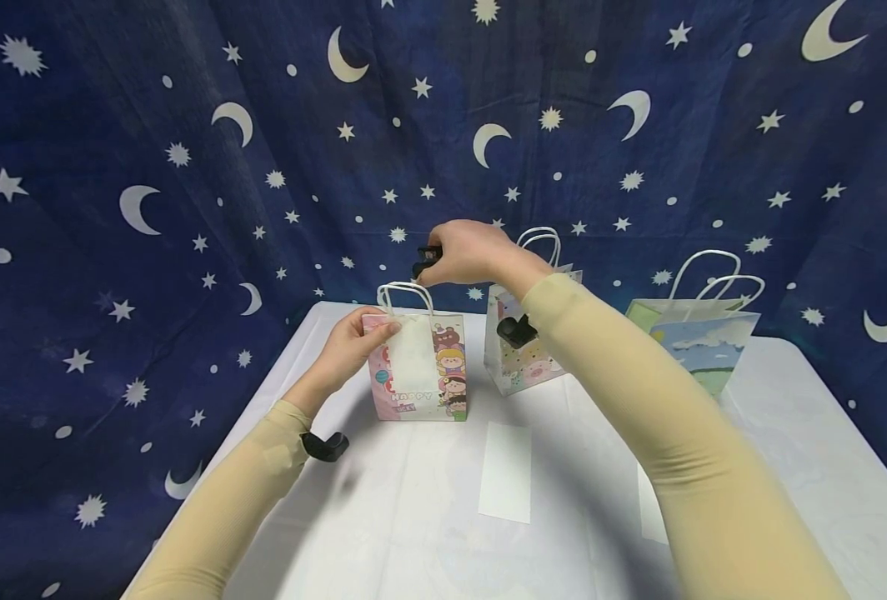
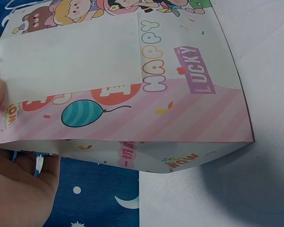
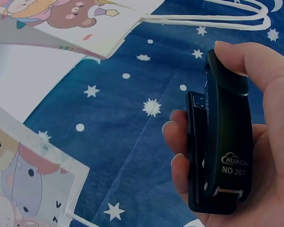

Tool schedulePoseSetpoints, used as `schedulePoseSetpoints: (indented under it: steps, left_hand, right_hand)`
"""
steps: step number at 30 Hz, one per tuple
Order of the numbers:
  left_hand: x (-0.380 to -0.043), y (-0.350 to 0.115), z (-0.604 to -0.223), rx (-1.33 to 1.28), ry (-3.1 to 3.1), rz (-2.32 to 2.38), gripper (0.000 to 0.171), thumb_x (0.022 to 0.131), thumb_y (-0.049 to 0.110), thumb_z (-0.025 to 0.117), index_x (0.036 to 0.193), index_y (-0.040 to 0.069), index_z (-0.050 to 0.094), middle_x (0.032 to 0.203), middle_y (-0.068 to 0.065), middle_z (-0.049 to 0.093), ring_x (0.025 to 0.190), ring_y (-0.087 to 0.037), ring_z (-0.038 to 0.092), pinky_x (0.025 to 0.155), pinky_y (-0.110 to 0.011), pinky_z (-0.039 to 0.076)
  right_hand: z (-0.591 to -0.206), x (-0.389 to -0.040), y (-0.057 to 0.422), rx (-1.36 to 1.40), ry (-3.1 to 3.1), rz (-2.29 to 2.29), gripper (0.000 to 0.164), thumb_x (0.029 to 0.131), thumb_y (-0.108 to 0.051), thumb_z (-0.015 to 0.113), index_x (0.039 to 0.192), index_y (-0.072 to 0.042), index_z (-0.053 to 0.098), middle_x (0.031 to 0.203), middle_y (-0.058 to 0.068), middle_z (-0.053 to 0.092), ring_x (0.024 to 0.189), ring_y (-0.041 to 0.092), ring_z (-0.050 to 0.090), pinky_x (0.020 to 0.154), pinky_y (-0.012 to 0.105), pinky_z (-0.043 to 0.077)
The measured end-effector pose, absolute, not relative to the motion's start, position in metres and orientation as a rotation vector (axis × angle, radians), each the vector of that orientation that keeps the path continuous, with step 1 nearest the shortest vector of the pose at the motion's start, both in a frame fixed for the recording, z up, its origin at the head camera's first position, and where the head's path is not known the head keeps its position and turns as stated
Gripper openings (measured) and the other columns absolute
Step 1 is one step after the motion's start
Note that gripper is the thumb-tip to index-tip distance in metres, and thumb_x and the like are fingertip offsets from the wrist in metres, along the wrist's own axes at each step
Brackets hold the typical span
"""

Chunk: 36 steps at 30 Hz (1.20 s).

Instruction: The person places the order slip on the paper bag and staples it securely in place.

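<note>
A pink paper gift bag point(image 1: 453, 329) with cartoon figures and white twisted handles stands upright at the left of the table. My left hand point(image 1: 349, 348) pinches its top left edge, thumb in front and fingers behind. Under that thumb a blank white paper slip point(image 1: 413, 358) lies flat over the bag's front; it also shows as a white slip point(image 2: 71, 56) in the left wrist view. Above and right of the handles, my right hand point(image 1: 468, 252) grips a black stapler point(image 3: 227, 127), thumb over its top and fingers curled under its base. The stapler's jaws stand apart with nothing between them.
Behind my right forearm stands a second patterned paper bag point(image 1: 514, 358), partly hidden. A green and blue landscape bag point(image 1: 706, 346) stands at the right. One white slip point(image 1: 506, 472) lies on the white tablecloth point(image 1: 413, 517); another slip point(image 1: 649, 508) is partly under my right arm's outline.
</note>
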<state>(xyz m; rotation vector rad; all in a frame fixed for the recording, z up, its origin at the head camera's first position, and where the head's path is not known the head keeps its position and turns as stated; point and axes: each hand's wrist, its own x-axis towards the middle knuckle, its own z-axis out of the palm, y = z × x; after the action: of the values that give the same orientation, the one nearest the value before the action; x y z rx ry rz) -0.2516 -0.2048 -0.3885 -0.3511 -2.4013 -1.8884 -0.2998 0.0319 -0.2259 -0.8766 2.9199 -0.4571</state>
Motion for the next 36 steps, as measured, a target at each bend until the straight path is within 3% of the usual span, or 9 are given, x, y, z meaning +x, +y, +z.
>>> schedulePoseSetpoints:
  steps: [9, 15, 22, 36]
  left_hand:
    - [-0.253, -0.205, -0.39, -0.347, -2.4, -1.888, 0.019, 0.098, 0.022, 0.072, 0.107, 0.008, 0.065, 0.094, -0.001, 0.072, 0.079, -0.014, 0.067, 0.07, -0.026, 0.056]
    - [-0.253, -0.205, -0.39, -0.338, -2.396, -1.904, 0.023, 0.098, 0.022, 0.072, 0.109, 0.004, 0.064, 0.093, -0.002, 0.072, 0.079, -0.014, 0.067, 0.07, -0.027, 0.055]
    - [-0.254, -0.205, -0.39, -0.328, -2.408, -1.895, 0.025, 0.098, 0.022, 0.072, 0.109, 0.002, 0.063, 0.092, -0.002, 0.072, 0.079, -0.014, 0.066, 0.07, -0.026, 0.055]
    - [-0.259, -0.211, -0.389, -0.325, -2.437, -1.815, 0.021, 0.098, 0.025, 0.073, 0.108, 0.009, 0.065, 0.092, -0.001, 0.072, 0.08, -0.014, 0.066, 0.071, -0.025, 0.054]
  right_hand:
    - [-0.22, -0.295, 0.044, -0.858, 2.919, -0.563, 0.057, 0.083, -0.052, 0.078, 0.122, -0.013, 0.065, 0.104, 0.001, 0.066, 0.092, 0.022, 0.06, 0.081, 0.041, 0.05]
    - [-0.218, -0.291, 0.051, -0.851, 2.917, -0.583, 0.067, 0.083, -0.053, 0.077, 0.133, -0.012, 0.062, 0.111, 0.001, 0.065, 0.097, 0.021, 0.061, 0.086, 0.041, 0.05]
    - [-0.216, -0.283, 0.065, -0.828, 2.896, -0.65, 0.066, 0.084, -0.052, 0.078, 0.133, -0.012, 0.061, 0.112, 0.002, 0.065, 0.096, 0.022, 0.061, 0.085, 0.041, 0.051]
    - [-0.228, -0.252, 0.108, -0.802, 2.812, -0.773, 0.072, 0.081, -0.052, 0.083, 0.138, -0.015, 0.059, 0.116, 0.001, 0.067, 0.097, 0.021, 0.066, 0.085, 0.042, 0.054]
